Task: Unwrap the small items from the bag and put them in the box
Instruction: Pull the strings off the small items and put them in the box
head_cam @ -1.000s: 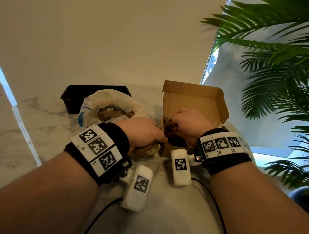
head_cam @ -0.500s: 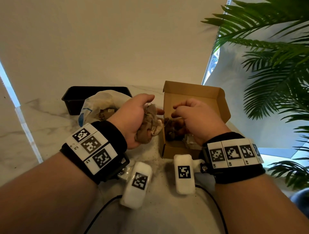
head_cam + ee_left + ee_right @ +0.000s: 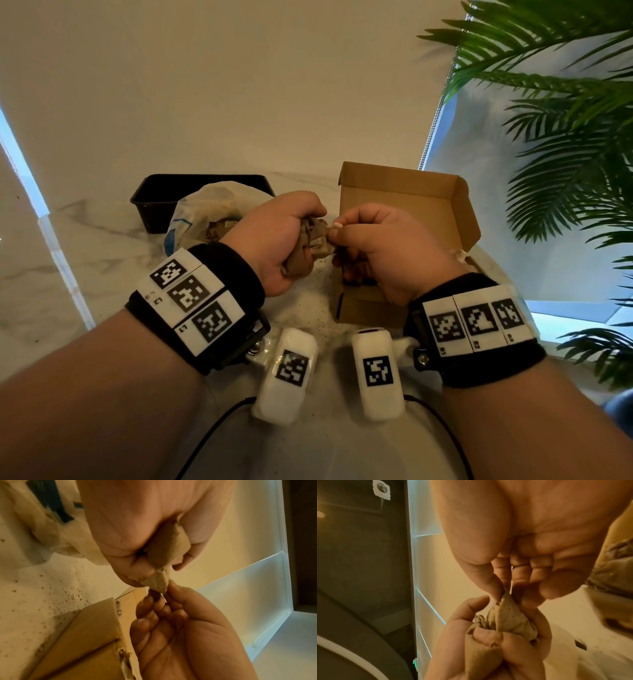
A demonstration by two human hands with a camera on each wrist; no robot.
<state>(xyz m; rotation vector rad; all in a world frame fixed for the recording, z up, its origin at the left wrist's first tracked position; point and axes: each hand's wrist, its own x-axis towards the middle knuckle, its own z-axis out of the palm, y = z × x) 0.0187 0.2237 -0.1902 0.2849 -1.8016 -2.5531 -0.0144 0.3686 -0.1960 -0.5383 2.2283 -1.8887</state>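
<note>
My left hand grips a crumpled brown paper wrapper above the table, just left of the open cardboard box. My right hand pinches the wrapper's pointed tip between thumb and fingers. The wrapper bulges out of the left fist, and what it holds is hidden. Dark unwrapped items lie in the box under my right hand. The white plastic bag stands behind my left wrist with brown wrapped pieces inside.
A black plastic tray sits behind the bag. Dark crumbs dot the marble table between bag and box. A palm plant fills the right side, beside a window. Cables run along the table's near edge.
Both hands have risen from the box's edge. The left hand lifted the wrapper up and the right hand left the box and took hold of the wrapper's tip.
</note>
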